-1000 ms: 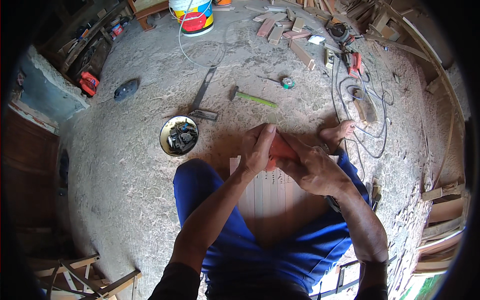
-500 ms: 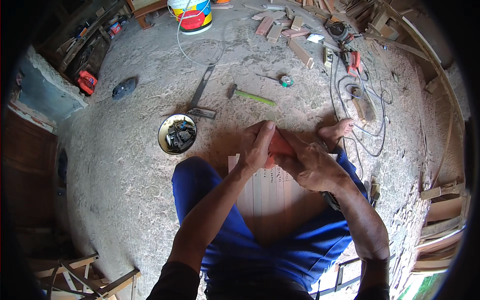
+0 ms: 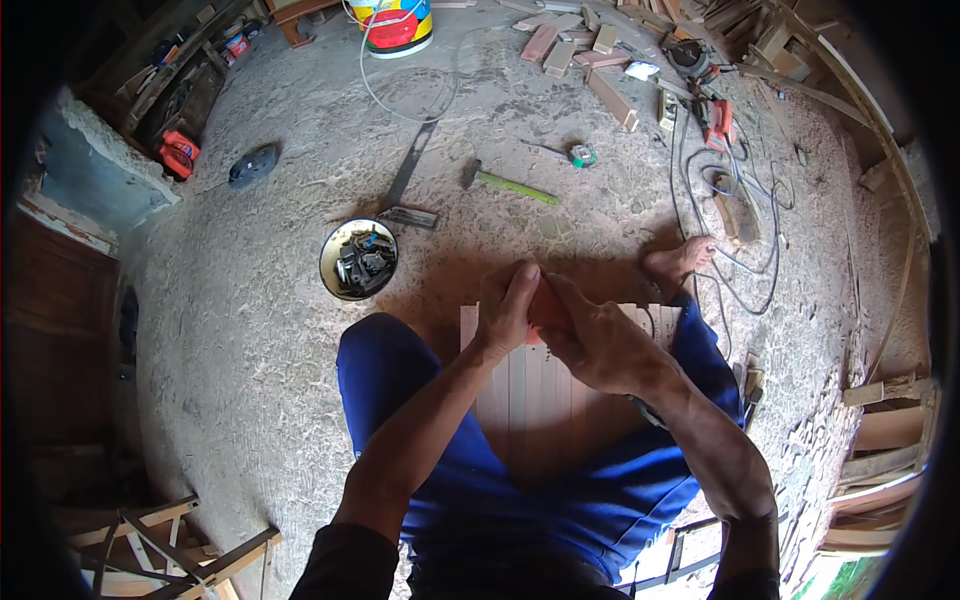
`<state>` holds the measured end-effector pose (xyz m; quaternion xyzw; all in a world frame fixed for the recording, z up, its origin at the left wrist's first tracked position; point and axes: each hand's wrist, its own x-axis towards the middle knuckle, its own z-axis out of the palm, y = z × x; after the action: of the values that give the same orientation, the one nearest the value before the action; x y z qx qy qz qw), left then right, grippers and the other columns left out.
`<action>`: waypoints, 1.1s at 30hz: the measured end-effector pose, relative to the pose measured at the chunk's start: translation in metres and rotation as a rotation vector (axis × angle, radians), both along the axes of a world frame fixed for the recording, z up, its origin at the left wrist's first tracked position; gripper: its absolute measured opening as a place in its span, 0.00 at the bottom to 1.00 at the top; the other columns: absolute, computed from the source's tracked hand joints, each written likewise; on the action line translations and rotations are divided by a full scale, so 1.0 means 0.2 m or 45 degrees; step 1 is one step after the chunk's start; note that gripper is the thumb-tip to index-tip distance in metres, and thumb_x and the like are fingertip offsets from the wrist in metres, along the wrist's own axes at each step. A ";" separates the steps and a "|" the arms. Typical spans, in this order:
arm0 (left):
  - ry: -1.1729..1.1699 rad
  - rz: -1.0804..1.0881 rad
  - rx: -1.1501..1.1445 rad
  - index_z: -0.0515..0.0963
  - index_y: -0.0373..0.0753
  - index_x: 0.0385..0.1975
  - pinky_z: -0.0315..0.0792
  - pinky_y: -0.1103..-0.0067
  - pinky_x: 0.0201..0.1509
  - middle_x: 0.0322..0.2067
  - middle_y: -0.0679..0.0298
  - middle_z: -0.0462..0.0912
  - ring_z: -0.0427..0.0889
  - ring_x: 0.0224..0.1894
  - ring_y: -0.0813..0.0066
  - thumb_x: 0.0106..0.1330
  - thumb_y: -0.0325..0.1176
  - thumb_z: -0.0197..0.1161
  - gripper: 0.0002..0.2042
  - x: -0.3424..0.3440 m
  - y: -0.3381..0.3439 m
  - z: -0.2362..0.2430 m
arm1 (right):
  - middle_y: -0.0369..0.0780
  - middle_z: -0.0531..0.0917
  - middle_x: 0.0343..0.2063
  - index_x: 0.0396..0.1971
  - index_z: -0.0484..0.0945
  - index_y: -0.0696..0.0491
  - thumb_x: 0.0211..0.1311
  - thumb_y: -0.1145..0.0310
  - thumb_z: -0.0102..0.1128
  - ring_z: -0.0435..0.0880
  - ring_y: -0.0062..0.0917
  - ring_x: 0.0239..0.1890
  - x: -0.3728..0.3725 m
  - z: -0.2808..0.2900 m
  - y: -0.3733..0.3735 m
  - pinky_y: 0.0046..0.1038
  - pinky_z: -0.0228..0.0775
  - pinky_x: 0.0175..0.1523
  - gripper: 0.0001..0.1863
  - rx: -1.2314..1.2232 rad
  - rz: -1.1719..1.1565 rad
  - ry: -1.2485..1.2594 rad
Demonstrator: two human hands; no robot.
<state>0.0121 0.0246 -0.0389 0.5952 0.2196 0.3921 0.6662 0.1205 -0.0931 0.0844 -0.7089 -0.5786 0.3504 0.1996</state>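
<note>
Between both hands is a flat reddish-orange piece (image 3: 548, 312), mostly covered by fingers; its exact kind I cannot make out. My left hand (image 3: 508, 308) pinches its left side, thumb laid along the top. From the right, my right hand (image 3: 615, 345) grips the same piece with bent fingers and thumb. Both hands are above the far end of a panel of pale wooden strips (image 3: 540, 400), which lies between my blue-trousered legs. Small dark marks show on the strips near the hands. Whether the piece touches the panel I cannot tell.
Left of the panel stands a round bowl (image 3: 327, 272) of small metal parts. Beyond lie a handsaw (image 3: 408, 172), a green-handled hammer (image 3: 515, 188) and a tape measure (image 3: 581, 156). Cables (image 3: 683, 190), a red power tool (image 3: 717, 122) and wood offcuts (image 3: 612, 100) spread at the right.
Both hands have come slightly lower and nearer to me, still closed on the reddish piece. More of the panel's far right edge shows. The whole view has shifted a little.
</note>
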 end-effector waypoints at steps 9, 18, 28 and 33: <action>-0.142 -0.074 -0.077 0.74 0.38 0.20 0.61 0.81 0.23 0.15 0.74 0.71 0.66 0.20 0.88 0.76 0.42 0.53 0.21 0.03 0.00 0.22 | 0.55 0.85 0.42 0.72 0.55 0.54 0.68 0.66 0.58 0.86 0.52 0.46 0.05 0.22 -0.02 0.47 0.74 0.55 0.35 0.150 0.056 -0.010; -0.158 -0.073 -0.017 0.73 0.39 0.19 0.60 0.82 0.21 0.14 0.75 0.69 0.65 0.19 0.89 0.76 0.42 0.53 0.20 0.05 0.00 0.21 | 0.56 0.85 0.43 0.71 0.57 0.55 0.67 0.67 0.59 0.86 0.52 0.46 0.03 0.19 -0.04 0.47 0.75 0.55 0.34 0.092 -0.019 0.111; -0.183 -0.088 -0.072 0.72 0.39 0.19 0.59 0.82 0.21 0.15 0.75 0.68 0.64 0.19 0.90 0.76 0.40 0.53 0.20 0.02 -0.02 0.19 | 0.56 0.86 0.39 0.72 0.56 0.55 0.67 0.67 0.59 0.87 0.50 0.40 0.02 0.17 -0.06 0.44 0.78 0.48 0.35 0.143 0.012 0.072; -0.220 -0.093 -0.029 0.72 0.39 0.19 0.59 0.83 0.22 0.15 0.76 0.68 0.64 0.20 0.90 0.76 0.41 0.54 0.20 0.02 0.01 0.19 | 0.56 0.86 0.38 0.71 0.55 0.53 0.66 0.70 0.58 0.86 0.53 0.39 0.01 0.17 -0.04 0.48 0.78 0.49 0.36 0.163 -0.003 0.068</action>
<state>0.0168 0.0269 0.0000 0.5591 0.1438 0.4149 0.7033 0.1216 -0.1014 0.1189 -0.6859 -0.5933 0.3313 0.2603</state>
